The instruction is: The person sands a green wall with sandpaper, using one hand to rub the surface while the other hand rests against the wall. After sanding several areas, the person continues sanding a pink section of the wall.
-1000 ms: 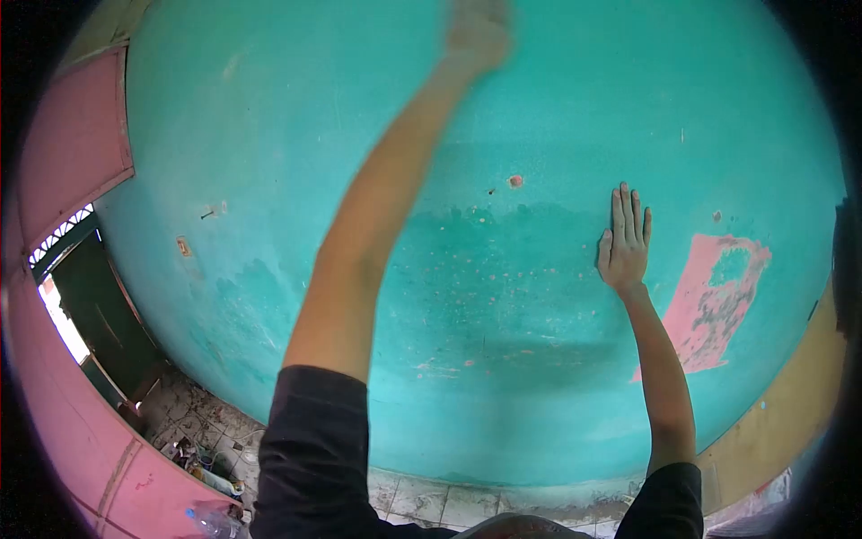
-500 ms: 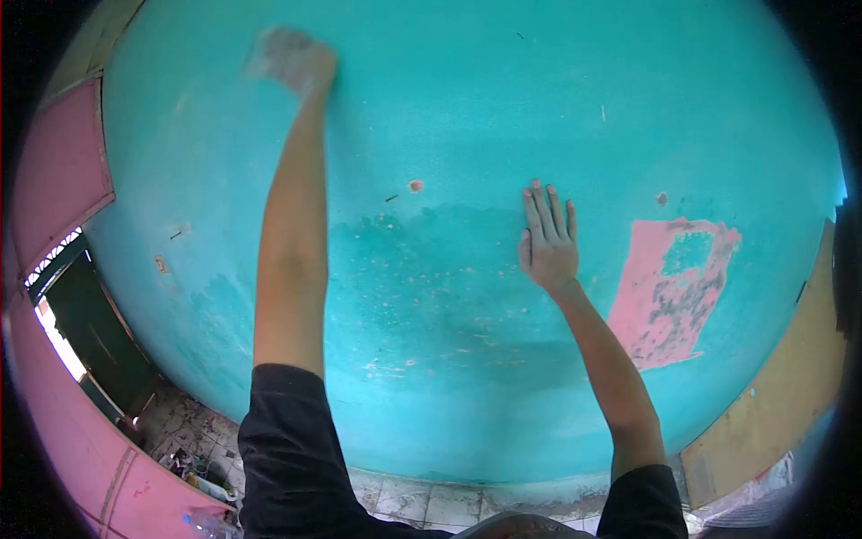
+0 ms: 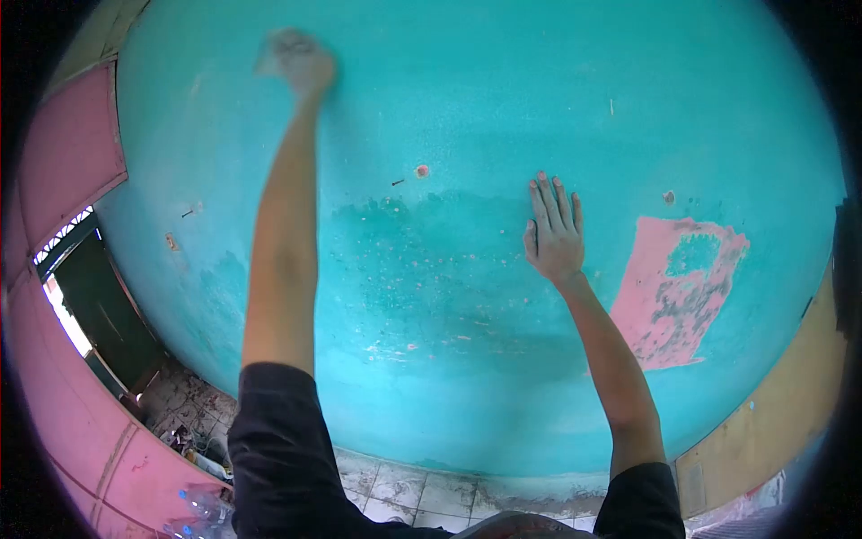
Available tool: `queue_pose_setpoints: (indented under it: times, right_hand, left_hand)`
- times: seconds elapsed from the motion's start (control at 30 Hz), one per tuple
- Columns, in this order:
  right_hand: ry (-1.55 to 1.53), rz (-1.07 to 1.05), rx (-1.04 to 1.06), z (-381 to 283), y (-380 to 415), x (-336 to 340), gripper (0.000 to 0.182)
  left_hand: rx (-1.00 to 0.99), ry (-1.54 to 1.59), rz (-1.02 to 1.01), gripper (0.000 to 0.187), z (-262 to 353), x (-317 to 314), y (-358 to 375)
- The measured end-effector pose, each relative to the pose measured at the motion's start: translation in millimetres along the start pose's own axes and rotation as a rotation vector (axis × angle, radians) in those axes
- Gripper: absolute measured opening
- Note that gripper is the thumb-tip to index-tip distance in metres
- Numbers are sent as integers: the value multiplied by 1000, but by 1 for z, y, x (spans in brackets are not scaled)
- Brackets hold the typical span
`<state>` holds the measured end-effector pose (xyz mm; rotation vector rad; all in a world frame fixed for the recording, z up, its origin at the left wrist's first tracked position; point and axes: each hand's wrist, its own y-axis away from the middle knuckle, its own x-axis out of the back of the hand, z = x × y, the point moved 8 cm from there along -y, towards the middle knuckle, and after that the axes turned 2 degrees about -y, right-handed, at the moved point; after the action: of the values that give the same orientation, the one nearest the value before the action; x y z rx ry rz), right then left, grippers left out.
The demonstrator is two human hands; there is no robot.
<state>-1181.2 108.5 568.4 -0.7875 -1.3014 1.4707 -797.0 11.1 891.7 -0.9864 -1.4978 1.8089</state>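
High on the turquoise wall [image 3: 485, 99], my left hand [image 3: 310, 67] is closed and smeared by motion. Its fingers press a thin pale greyish piece like sandpaper [image 3: 268, 61] to the paint; blur hides its details. My right hand [image 3: 557, 235] lies flat on the wall, fingers pointing up and a little apart, holding nothing. Between and below the hands is a darker, speckled patch [image 3: 422, 247]. A small pink chipped spot [image 3: 422, 171] and a nail [image 3: 398, 182] lie between the two hands. A bare pink patch [image 3: 642, 278] shows to the right of my right hand.
A pink partition [image 3: 76, 162] and a dark green door [image 3: 112, 305] stand at the left. Plastic bottles [image 3: 205, 508] and clutter [image 3: 193, 449] lie at lower left. Tiled floor [image 3: 400, 485] runs below the wall. A tan board [image 3: 754, 422] leans at the right.
My left hand is still up at the top left, blurred, shifted only slightly over the wall. My right hand stays flat on the same spot. The view has tilted and shifted slightly.
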Motion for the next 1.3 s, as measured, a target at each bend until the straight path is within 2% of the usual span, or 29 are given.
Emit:
queue_pose_setpoints:
  times: [0.03, 0.1, 0.17, 0.27, 0.3, 0.33, 0.4, 0.43, 0.5, 0.53, 0.57, 0.6, 0.67, 0.7, 0.73, 0.77, 0.83, 0.9, 0.97, 1.0, 1.03, 1.07, 1.1, 1.13, 1.17, 1.23, 1.27, 1.3]
  right_hand:
    - [8, 1, 1, 0, 1, 0, 62]
    - [22, -2, -21, -2, 1, -2, 62]
    - [-2, -3, -16, -2, 0, 0, 61]
    - [-8, 15, -14, -3, 0, 2, 61]
    - [17, 17, 2, -3, -2, 2, 61]
    - [14, 16, 11, -6, -2, 1, 61]
    - [29, 31, 3, -6, -3, 2, 61]
    - [37, 39, 7, -5, -4, 2, 61]
    - [57, 27, -2, -7, -2, 1, 61]
    - [64, 25, -3, -8, -2, 0, 61]
    - [72, 33, -8, -10, -2, 0, 60]
    - [84, 46, -17, -11, -3, 0, 60]
    - [87, 43, -27, -14, -2, 1, 59]
    - [86, 50, -22, -14, -4, 3, 59]
    - [90, 45, -15, -11, -6, 6, 59]
    - [83, 28, -11, -10, -4, 6, 57]
    - [62, 45, -6, -13, -4, 4, 55]
    - [87, 46, 8, -11, -4, 2, 55]
    - [127, 32, 5, -6, -1, 2, 54]
    - [135, 40, -4, -4, -1, 2, 54]
    - [144, 29, -4, -3, 0, 2, 54]
    - [149, 12, -1, -4, 2, 1, 54]
    - [148, 7, -2, -5, 2, 1, 54]
    - [156, 21, 3, -6, 0, 1, 55]
    - [163, 33, 2, -9, 0, 1, 56]
    - [172, 12, -13, -9, 0, 0, 56]
    - [188, -7, -18, -8, 0, -1, 57]
    - [208, -13, -15, -7, 0, -2, 57]
  left_hand:
    - [216, 205, 27, 61, -38, -12, -4]
    - [538, 749, 83, 57, -56, -12, -10]
    - [9, 225, -172, 67, 17, -7, -29]
    - [-531, 401, 310, 52, 133, 113, -1]
    - [-558, 1130, 13, 54, 128, 170, 23]
    - [-549, 1126, 12, 54, 106, 177, 27]
    - [-531, 1323, -232, 52, 74, 159, 30]
    - [-365, 1172, -5, 52, 47, 111, 13]
    - [-115, 906, 247, 53, -48, 6, -11]
    - [32, 741, 139, 64, -99, -86, -18]
    - [52, 432, -357, 74, -146, -138, -22]
    - [45, 446, -350, 74, -136, -136, -21]
    - [442, 559, -115, 78, -148, -121, 1]
    - [146, 578, 234, 72, -103, -101, -5]
    - [35, 201, 140, 66, -45, -53, -13]
    - [-141, 545, 254, 61, -4, 6, 5]
    - [-634, 1269, 277, 52, 76, 128, 51]
    - [-843, 1285, 307, 51, 76, 149, 75]
    - [-736, 1460, 295, 48, 24, 119, 60]
    - [-554, 1058, 361, 46, -1, 74, 46]
    - [-322, 1187, 84, 49, -37, 6, 22]
    - [-164, 1164, -234, 52, -90, -31, -3]
    - [-21, 935, 67, 57, -141, -91, -11]
    - [88, 719, 57, 60, -185, -174, -22]
    - [78, 719, 58, 60, -176, -180, -22]
    - [256, 487, 87, 63, -168, -171, -11]
    - [26, 644, 240, 64, -127, -122, -6]
    - [-91, 546, 214, 61, -81, -63, 0]
